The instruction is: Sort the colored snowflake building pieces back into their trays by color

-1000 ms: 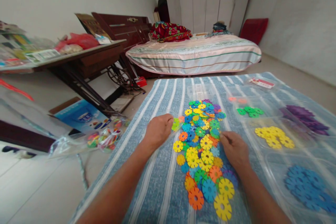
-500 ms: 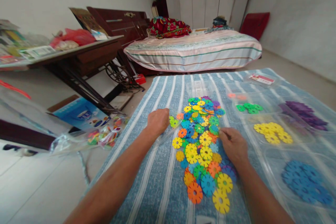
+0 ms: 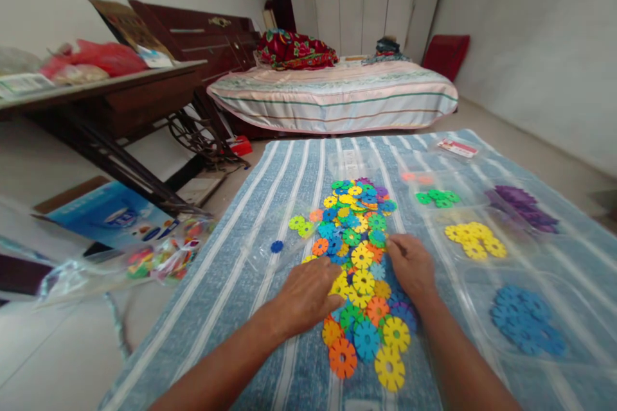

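A long heap of notched plastic discs (image 3: 362, 257) in many colours runs down the middle of the striped cloth. My left hand (image 3: 308, 292) reaches over the heap's left side, thumb apart from the fingers, near yellow discs; its fingertips are partly hidden. At the right edge of the heap, my right hand (image 3: 412, 266) has its fingers curled together, and whatever is in them is hidden. Left of the heap, a dark blue disc (image 3: 276, 246) lies on a clear plastic sheet or lid (image 3: 255, 250), with lime green discs (image 3: 301, 225) close by.
Clear trays on the right hold blue discs (image 3: 525, 321), yellow discs (image 3: 475, 241), purple discs (image 3: 523, 209), green discs (image 3: 438, 198) and a few orange ones. A red-and-white card (image 3: 457, 148) lies at the far right. Beyond are a bed (image 3: 337, 99) and a sewing-machine table (image 3: 144, 83).
My left hand has moved from the clear plastic towards me and right, onto the heap. A dark blue disc now shows where it was. My right hand stays beside the heap; the view has shifted.
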A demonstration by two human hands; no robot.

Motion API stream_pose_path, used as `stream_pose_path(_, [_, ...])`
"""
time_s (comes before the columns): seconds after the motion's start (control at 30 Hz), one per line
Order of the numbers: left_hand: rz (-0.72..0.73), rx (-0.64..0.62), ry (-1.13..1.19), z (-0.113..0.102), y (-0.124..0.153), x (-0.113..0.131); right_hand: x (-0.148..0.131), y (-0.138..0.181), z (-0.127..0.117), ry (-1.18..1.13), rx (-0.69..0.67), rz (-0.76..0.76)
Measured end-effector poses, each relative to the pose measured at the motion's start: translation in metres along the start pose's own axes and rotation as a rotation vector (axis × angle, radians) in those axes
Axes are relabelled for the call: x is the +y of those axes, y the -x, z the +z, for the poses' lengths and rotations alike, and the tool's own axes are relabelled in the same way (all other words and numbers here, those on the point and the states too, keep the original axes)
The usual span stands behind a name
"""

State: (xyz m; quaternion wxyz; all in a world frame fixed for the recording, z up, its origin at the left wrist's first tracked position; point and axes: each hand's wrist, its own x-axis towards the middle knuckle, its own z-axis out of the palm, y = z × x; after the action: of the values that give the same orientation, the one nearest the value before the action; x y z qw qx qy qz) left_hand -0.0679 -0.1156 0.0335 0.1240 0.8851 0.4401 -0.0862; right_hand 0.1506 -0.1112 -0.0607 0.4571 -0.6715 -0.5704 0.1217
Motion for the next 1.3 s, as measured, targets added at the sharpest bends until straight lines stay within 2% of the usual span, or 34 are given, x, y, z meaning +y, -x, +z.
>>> stream_pose_path(0.17, [-0.019, -0.001, 0.093, 0.0, -0.005, -0.005, -0.002, -0.003, 0.002, -0.031, 0.012, 0.004])
stream_pose_path(0.3, [-0.089, 0.002, 0.212, -0.004, -0.01, -0.007, -0.001, -0.004, 0.004, -0.04, 0.02, -0.002])
stream_pose_path(0.47, [-0.131, -0.089, 0.577, -0.005, -0.017, -0.014, -0.001, -0.004, 0.004, -0.04, 0.025, 0.003])
stream_pose_path(0.6, [-0.081, -0.065, 0.795, -0.013, -0.031, -0.014, -0.003, -0.004, 0.002, -0.042, 0.018, 0.002])
stream_pose_path(0.7, [-0.012, 0.006, 0.812, -0.027, -0.055, 0.007, -0.003, -0.003, 0.002, -0.038, 0.011, 0.019])
stream_pose_path(0.87, [0.165, 0.121, 0.894, -0.055, -0.108, 0.065, -0.003, -0.002, 0.002, -0.007, 0.019, 0.095])
stream_pose_path(0.93, [0.19, 0.163, 0.927, -0.062, -0.123, 0.08, -0.003, -0.002, 0.001, -0.011, 0.012, 0.081])
stream_pose_path(1.0, [0.202, 0.199, 0.846, -0.066, -0.127, 0.082, -0.003, -0.002, 0.0, -0.006, 0.008, 0.056])
stream_pose_path(1.07, [0.214, 0.19, 0.682, -0.064, -0.12, 0.073, -0.003, -0.002, 0.0, 0.007, 0.02, 0.047])
stream_pose_path(1.2, [0.172, 0.054, 0.271, -0.05, -0.087, 0.045, -0.002, -0.002, 0.0, 0.002, 0.014, 0.018])
stream_pose_path(1.3, [0.103, -0.048, 0.028, -0.036, -0.062, 0.035, -0.002, -0.003, 0.0, 0.005, 0.007, 0.008])
